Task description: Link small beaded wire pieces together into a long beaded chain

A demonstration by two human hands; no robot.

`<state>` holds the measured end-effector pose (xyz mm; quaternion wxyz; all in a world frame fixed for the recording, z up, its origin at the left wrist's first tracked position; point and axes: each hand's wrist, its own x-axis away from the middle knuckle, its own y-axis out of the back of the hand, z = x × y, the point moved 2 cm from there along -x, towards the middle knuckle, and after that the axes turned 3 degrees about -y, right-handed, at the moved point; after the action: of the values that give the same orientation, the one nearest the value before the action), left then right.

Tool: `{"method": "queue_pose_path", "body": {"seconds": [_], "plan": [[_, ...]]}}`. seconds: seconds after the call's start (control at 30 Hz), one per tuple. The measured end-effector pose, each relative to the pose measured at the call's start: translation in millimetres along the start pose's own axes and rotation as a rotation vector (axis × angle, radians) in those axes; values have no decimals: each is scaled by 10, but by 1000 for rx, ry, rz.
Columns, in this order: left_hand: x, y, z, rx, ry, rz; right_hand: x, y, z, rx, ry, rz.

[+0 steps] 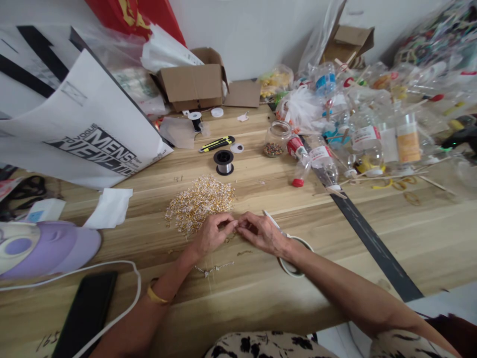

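Note:
My left hand (213, 232) and my right hand (262, 232) meet fingertip to fingertip on the wooden table (410, 233), both pinched around a small gold piece too tiny to name. Just behind the left hand lies a heap of gold and clear beaded pieces (199, 203). White-handled scissors (290, 248) lie under my right wrist. A short beaded strand (213, 269) rests on the table near my left forearm, and a small gold bit (244, 252) lies between my arms.
A spool of thin wire (223, 162), a yellow-black utility knife (216, 144) and a jar of beads (275, 139) sit farther back. Plastic bottles (324, 164) and clutter fill the right. A cardboard box (194, 82), a large printed bag (85, 129), a black phone (86, 313) and white cable (112, 278) are left.

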<state>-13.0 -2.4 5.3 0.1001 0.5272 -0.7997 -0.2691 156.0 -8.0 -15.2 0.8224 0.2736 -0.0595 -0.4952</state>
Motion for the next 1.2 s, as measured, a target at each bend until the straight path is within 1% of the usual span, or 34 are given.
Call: {"method": "queue_pose_path", "body": {"seconds": [0.17,0.53,0.73,1.2], "plan": [[5,-1,1,-15,-20,-3,-1,2,6,17,16,-15],[-6,-5,22,-5,-43,-29,-2,12,1,3,2,-15],[-9,-13,33,12,-38,-33,-9,11,-5,3,15,-35],[-2,-3,58,24,-49,-29,-7,17,11,-4,-5,-23]]}}
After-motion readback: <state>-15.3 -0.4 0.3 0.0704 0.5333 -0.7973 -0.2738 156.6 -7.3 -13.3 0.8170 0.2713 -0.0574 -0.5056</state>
